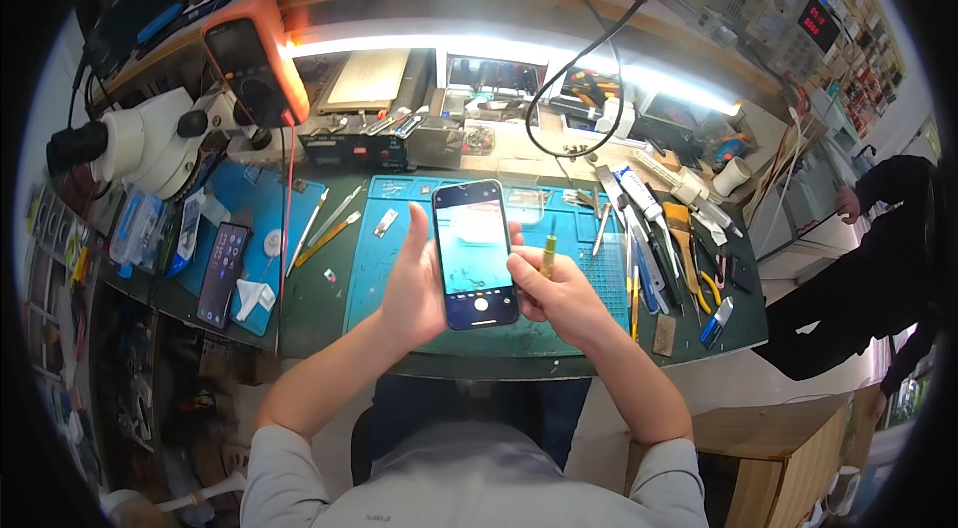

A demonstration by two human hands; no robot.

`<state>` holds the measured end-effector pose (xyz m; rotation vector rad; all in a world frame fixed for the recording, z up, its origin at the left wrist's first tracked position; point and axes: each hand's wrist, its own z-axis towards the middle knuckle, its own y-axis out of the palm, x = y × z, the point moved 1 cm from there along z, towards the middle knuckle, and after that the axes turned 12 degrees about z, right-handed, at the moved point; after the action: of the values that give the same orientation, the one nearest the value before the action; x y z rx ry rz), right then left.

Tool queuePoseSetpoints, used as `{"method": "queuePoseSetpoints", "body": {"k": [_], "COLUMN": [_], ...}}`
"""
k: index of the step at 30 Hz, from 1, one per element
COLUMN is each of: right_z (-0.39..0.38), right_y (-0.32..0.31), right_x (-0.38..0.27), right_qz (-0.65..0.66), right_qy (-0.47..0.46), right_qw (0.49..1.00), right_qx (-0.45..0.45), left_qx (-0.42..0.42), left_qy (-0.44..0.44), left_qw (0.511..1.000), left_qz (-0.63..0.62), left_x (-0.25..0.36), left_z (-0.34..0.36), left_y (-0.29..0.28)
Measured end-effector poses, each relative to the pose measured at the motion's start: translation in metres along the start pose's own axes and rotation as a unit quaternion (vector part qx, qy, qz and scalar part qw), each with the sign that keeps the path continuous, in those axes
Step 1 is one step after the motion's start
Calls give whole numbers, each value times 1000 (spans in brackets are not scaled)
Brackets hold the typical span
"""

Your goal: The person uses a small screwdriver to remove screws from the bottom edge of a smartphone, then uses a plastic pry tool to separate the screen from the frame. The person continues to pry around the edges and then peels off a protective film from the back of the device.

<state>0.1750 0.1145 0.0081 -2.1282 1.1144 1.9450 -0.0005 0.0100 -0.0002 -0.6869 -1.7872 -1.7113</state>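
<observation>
Lit smartphone (473, 254) held upright above the blue mat (399, 273) on the surface, left hand (414, 283) fingers clamped on its left edge, right hand (559, 293) steadying its right side, fingers closed on a small yellow-handled screwdriver (548, 254).

Bright glare from the strip light (499, 54) above; dark, bent fisheye rim; centre sharp

Screwdriver (548, 251) tip behind phone (473, 254)

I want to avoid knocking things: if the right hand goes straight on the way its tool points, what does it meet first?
The right hand holds a yellow-handled tool pointing away from the person. Straight on, it probably meets the clear plastic piece at the far edge of the blue mat; depth is unclear.
</observation>
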Motion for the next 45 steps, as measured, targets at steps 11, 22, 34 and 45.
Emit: {"method": "queuePoseSetpoints", "body": {"k": [11,22,34,45], "right_z": [34,35,32,32], "right_y": [-2,16,-9,-5], "right_x": [-10,18,-11,16], "right_qz": [-158,-344,-208,-194], "right_qy": [-60,-194,-214,-139], "right_qw": [984,914,936,965], "right_qx": [50,93,188,106], "left_qx": [19,23,8,37], "left_qy": [39,35,14,35], "left_qw": [998,998,997,998], "left_qz": [-54,-51,-74,-47], "left_x": [39,24,28,23], "left_z": [32,33,28,29], "left_y": [-33,-31,-34,-40]}}
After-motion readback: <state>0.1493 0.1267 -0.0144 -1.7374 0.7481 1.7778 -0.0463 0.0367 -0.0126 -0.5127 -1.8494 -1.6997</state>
